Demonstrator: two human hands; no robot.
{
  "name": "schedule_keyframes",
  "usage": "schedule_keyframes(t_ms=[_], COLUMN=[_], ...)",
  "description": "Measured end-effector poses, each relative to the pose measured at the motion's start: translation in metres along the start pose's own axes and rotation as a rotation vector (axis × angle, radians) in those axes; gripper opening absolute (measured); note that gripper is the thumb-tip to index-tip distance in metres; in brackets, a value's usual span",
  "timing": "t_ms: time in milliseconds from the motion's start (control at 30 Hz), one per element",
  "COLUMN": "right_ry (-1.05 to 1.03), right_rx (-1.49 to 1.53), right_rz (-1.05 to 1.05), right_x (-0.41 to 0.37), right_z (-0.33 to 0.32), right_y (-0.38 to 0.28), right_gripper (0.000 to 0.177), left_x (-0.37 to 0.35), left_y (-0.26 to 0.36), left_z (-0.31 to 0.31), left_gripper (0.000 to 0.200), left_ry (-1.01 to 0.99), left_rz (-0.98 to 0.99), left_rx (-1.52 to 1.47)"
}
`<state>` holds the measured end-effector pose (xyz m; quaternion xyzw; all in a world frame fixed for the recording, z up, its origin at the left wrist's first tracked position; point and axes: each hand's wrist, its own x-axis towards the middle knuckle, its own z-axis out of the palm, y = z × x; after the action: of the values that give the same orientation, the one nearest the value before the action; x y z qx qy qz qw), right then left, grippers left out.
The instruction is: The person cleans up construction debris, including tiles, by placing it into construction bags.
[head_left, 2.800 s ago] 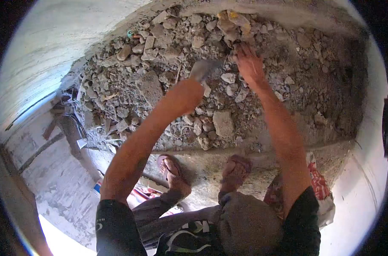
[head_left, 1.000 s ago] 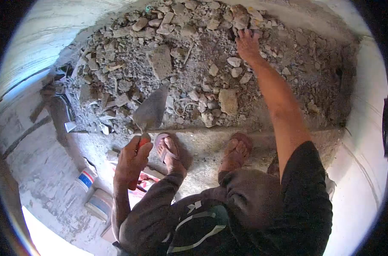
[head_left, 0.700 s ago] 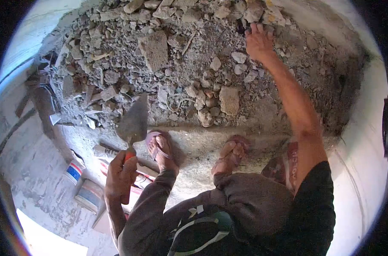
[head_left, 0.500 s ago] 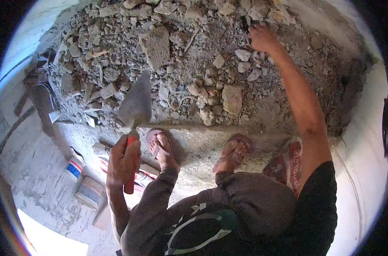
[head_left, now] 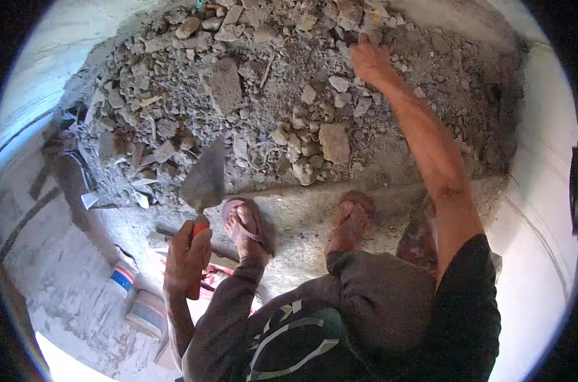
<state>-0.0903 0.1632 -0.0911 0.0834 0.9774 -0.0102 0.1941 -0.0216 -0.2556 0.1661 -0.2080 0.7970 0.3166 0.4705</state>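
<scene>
My left hand [head_left: 187, 260] grips the red handle of a trowel [head_left: 206, 178], whose grey pointed blade hangs over the near edge of a rubble heap [head_left: 263, 95]. My right hand [head_left: 368, 60] reaches far up the heap, palm down on the stones near some yellowish lumps at the top. I cannot see anything held in it. Two larger chunks lie in the heap, one [head_left: 222, 84] at upper left and one [head_left: 334, 142] near the front.
My feet in sandals [head_left: 241, 219] [head_left: 352, 219] stand on a concrete ledge [head_left: 295, 210] at the heap's foot. Pale walls close in left and right. A red printed sack [head_left: 422, 239] lies by my right leg. Small tins [head_left: 122, 277] and scraps sit lower left.
The left hand has drawn the trowel back from the heap down to the ledge edge and holds it there. The right hand has stayed on the upper stones, shifting slightly.
</scene>
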Motion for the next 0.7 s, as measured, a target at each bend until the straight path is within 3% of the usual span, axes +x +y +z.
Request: schedule_keyframes(t_ms=[33, 100, 133, 233, 300, 400, 500, 533, 667, 700], right_ry=[-0.012, 0.259, 0.259, -0.086, -0.099, -0.142, 0.010, 0.064, 0.023, -0.112], right_rx=[-0.010, -0.070, -0.074, 0.002, 0.026, 0.091, 0.085, 0.073, -0.019, -0.069], right_rz=[-0.005, -0.074, -0.082, -0.016, -0.064, -0.012, -0.047, 0.030, -0.097, -0.031], right_x=[-0.004, -0.002, 0.004, 0.023, 0.020, 0.011, 0.013, 0.007, -0.019, -0.029], right_z=[0.005, 0.015, 0.021, 0.025, 0.023, 0.010, 0.030, 0.025, -0.010, -0.026], right_y=[0.001, 0.010, 0.012, 0.016, 0.015, 0.018, 0.020, 0.015, 0.052, 0.063], right_gripper=[0.018, 0.020, 0.020, 0.024, 0.029, 0.030, 0.028, 0.024, 0.025, 0.046], left_x=[-0.001, -0.002, -0.004, -0.005, -0.006, -0.010, -0.012, -0.012, -0.013, -0.006], left_y=[-0.005, -0.013, -0.016, -0.021, -0.022, -0.027, -0.040, -0.038, -0.024, -0.029], left_z=[-0.002, -0.004, -0.004, -0.005, -0.005, -0.001, -0.001, -0.004, -0.007, -0.010], left_gripper=[0.017, 0.018, 0.019, 0.021, 0.023, 0.026, 0.028, 0.029, 0.029, 0.027], left_ry=[0.022, 0.037, 0.025, 0.012, -0.007, -0.010, -0.040, -0.070, -0.086, -0.087], left_rz=[0.009, -0.001, -0.014, -0.020, 0.016, 0.061, 0.165, 0.164, 0.126, 0.146], left_rx=[-0.009, 0.061, 0.000, -0.102, 0.127, 0.222, 0.270, 0.305, 0.290, 0.338])
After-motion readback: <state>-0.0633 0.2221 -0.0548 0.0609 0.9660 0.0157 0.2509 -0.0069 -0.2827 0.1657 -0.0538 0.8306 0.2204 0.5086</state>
